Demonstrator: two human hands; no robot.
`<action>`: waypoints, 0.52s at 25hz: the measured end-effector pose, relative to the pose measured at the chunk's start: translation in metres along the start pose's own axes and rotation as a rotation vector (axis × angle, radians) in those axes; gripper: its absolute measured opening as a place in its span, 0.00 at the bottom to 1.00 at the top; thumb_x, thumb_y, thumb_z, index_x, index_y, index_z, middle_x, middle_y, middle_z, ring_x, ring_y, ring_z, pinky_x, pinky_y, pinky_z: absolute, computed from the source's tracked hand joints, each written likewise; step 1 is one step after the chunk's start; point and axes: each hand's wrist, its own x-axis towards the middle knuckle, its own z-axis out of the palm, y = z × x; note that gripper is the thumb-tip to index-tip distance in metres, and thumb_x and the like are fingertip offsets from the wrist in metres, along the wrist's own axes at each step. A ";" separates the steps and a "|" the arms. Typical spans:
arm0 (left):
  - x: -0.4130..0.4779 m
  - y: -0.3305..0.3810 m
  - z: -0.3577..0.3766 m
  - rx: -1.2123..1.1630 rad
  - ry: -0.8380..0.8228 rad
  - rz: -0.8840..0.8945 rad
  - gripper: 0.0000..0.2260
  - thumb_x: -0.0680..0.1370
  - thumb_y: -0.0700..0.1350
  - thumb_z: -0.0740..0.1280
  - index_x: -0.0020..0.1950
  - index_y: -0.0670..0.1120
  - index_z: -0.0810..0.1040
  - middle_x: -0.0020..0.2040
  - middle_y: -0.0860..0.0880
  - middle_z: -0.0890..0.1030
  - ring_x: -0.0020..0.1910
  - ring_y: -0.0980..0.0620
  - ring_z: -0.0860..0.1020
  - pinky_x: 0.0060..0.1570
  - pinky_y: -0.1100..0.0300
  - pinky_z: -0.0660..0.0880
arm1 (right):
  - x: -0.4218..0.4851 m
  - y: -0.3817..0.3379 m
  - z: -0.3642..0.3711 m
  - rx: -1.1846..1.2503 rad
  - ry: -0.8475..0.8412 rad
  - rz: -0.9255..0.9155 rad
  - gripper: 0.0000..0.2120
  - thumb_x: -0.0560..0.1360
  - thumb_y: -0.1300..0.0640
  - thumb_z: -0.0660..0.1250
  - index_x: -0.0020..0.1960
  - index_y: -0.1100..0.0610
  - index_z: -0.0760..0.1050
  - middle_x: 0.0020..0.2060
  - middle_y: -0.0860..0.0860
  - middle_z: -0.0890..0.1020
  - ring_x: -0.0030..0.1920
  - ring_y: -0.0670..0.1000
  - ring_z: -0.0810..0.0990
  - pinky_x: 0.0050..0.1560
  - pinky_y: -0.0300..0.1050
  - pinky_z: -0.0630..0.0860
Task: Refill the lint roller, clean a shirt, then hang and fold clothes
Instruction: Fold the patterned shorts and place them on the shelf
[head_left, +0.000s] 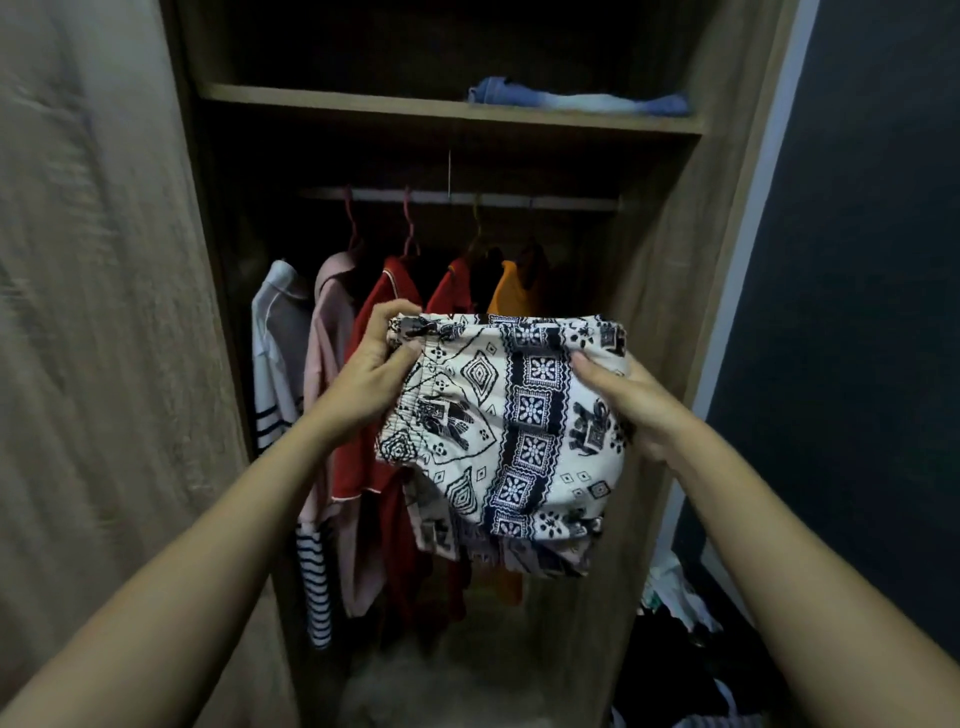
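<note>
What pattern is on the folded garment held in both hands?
White folded garment with dark navy elephants, diamonds and floral squares, head view.

Folded garment (511, 426) before hanging clothes (395, 322), jeans (576, 98) on shelf (332, 101) above

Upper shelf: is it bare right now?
No, a folded blue denim garment lies on the upper shelf, toward its right side, above the hanging rail.

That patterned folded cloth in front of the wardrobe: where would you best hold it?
Hold the patterned cloth by its two side edges near the top fold, coming from each side, as the left hand and right hand do. It is a loose, layered bundle, so a two-sided pinch likely keeps the folds together.
</note>
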 end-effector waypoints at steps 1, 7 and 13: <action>0.001 0.003 0.000 -0.037 -0.024 0.001 0.16 0.80 0.36 0.57 0.50 0.59 0.72 0.44 0.50 0.74 0.41 0.56 0.72 0.44 0.62 0.70 | 0.002 0.000 -0.002 0.077 -0.022 0.034 0.16 0.75 0.54 0.65 0.63 0.54 0.72 0.47 0.48 0.84 0.45 0.45 0.82 0.39 0.34 0.79; 0.003 0.021 -0.012 -0.342 -0.294 -0.265 0.28 0.62 0.38 0.67 0.62 0.53 0.74 0.44 0.50 0.81 0.40 0.55 0.79 0.41 0.63 0.76 | -0.001 -0.005 -0.019 0.455 -0.281 0.230 0.22 0.53 0.59 0.81 0.45 0.61 0.84 0.44 0.59 0.85 0.45 0.55 0.85 0.46 0.52 0.82; 0.003 0.026 -0.013 0.041 -0.329 -0.183 0.37 0.69 0.26 0.66 0.71 0.55 0.63 0.63 0.55 0.71 0.45 0.64 0.78 0.43 0.66 0.79 | 0.003 0.018 -0.016 0.430 -0.223 0.276 0.36 0.43 0.68 0.82 0.51 0.67 0.79 0.45 0.62 0.84 0.43 0.59 0.85 0.42 0.55 0.82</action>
